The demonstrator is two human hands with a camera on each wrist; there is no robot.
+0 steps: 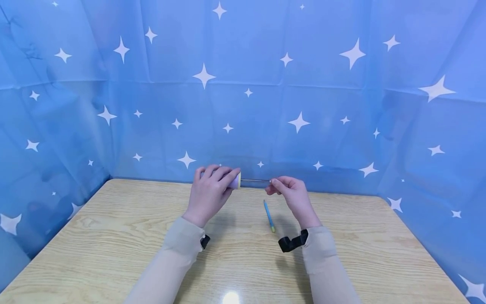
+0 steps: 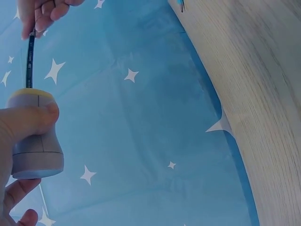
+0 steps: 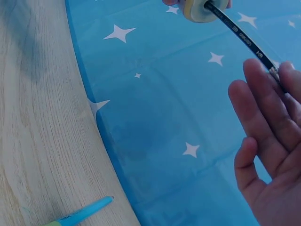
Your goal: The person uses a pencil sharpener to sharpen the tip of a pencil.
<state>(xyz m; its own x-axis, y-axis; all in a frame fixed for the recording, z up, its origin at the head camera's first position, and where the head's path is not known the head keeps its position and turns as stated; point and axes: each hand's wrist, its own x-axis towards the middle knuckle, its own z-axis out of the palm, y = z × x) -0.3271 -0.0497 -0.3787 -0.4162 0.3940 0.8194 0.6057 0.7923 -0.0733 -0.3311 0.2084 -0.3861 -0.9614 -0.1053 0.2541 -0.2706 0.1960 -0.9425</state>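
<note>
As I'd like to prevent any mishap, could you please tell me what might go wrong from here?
1. The right hand pinches the black pencil near its end, so a sideways push might strain the long exposed shaft.
2. The left hand holds the lavender cylinder off the table, so it could drop if that grip slips.
3. The blue pencil lies loose and might roll if knocked.

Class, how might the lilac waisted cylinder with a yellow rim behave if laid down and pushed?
The lilac waisted cylinder would probably roll, given its round sides. It seems rigid: the left hand grips it without a visible dent. The slim dark pencil jutting from it might hinder that roll.
</note>
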